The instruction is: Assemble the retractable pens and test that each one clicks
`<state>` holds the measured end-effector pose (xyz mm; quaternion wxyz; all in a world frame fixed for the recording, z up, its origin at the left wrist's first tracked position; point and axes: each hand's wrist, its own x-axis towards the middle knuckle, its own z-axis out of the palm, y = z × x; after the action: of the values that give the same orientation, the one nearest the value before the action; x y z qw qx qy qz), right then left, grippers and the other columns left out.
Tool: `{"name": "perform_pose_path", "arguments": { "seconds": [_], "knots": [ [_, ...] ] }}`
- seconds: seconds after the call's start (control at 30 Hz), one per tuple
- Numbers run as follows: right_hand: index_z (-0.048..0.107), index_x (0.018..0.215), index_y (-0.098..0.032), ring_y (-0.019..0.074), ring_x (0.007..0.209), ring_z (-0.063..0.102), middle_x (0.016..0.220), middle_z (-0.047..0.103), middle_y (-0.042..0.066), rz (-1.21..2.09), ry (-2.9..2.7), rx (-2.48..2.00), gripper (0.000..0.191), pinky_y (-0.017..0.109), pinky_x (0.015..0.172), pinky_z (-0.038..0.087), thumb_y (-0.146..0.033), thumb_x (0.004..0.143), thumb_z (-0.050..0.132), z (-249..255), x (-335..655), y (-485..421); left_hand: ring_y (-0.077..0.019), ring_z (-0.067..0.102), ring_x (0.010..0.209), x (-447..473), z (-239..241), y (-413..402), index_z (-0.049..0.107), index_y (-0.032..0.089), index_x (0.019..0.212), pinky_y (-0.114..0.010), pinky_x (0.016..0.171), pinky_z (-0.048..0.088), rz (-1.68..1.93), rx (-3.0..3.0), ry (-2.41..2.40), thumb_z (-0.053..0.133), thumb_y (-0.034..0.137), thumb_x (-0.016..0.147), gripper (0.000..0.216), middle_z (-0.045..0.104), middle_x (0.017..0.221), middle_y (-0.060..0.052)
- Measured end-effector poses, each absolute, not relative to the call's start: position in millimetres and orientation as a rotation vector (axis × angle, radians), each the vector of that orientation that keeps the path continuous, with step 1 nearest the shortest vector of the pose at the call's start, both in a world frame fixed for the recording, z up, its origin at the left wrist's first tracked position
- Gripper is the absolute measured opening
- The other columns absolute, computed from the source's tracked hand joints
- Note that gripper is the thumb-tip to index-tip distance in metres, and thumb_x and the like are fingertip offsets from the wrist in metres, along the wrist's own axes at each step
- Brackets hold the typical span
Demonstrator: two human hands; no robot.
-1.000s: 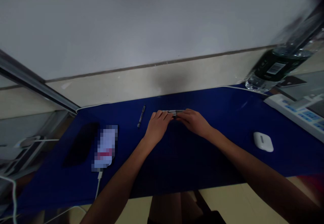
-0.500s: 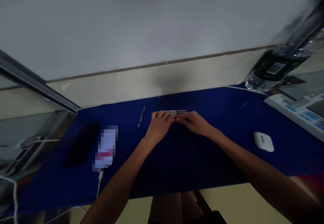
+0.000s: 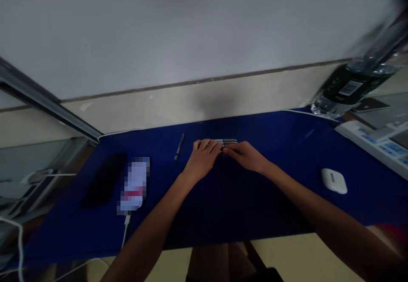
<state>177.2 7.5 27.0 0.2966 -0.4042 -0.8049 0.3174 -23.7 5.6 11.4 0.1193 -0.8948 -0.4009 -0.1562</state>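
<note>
grip: left hand (image 3: 202,159) and right hand (image 3: 245,155) curled, fingertips meeting against two slim silver-grey pens (image 3: 225,141) side by side, pinch pressure cannot be told | pens: flat on dark blue desk mat (image 3: 255,197) | left of pens: lone slim dark pen (image 3: 179,146) | right of pens: white rounded earbud case (image 3: 333,180)

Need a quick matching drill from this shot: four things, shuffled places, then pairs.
Things:
1. left hand
2. right hand
3. lone pen
4. white earbud case

Places:
A. on the blue mat, well right of both hands
B. fingertips on the right part of the pens
C. lying slanted, just left of the hands
D. fingers on the left end of the pens

Pairs: 1-D, 2-B, 3-C, 4-A
</note>
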Motion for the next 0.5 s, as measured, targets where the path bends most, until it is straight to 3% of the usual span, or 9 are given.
{"name": "perform_pose_path", "arguments": {
  "seconds": [0.3,0.5],
  "knots": [
    [0.059,0.069,-0.018,0.0110,0.051,0.044,0.057,0.050,-0.002,0.915,-2.123,-1.092,0.039,0.025,0.049,0.032,-0.037,0.098,0.041,26.3,178.2,8.2,-0.0226,0.050,0.095,-22.4,11.3,8.1,0.054,0.017,0.101,-0.037,0.080,0.033,-0.412,-2.600,-1.213,0.031,0.036,0.102,0.030,0.060,0.103,-0.010],
    [0.067,0.091,-0.021,0.0111,0.050,0.042,0.061,0.051,-0.003,1.076,-2.202,-0.997,0.031,0.025,0.048,0.032,-0.039,0.098,0.042,30.2,182.7,11.0,-0.0226,0.049,0.094,-23.8,13.9,8.5,0.053,0.018,0.099,-0.037,0.078,0.032,-0.359,-2.616,-1.180,0.030,0.038,0.102,0.032,0.059,0.097,-0.008]
  ]
}}
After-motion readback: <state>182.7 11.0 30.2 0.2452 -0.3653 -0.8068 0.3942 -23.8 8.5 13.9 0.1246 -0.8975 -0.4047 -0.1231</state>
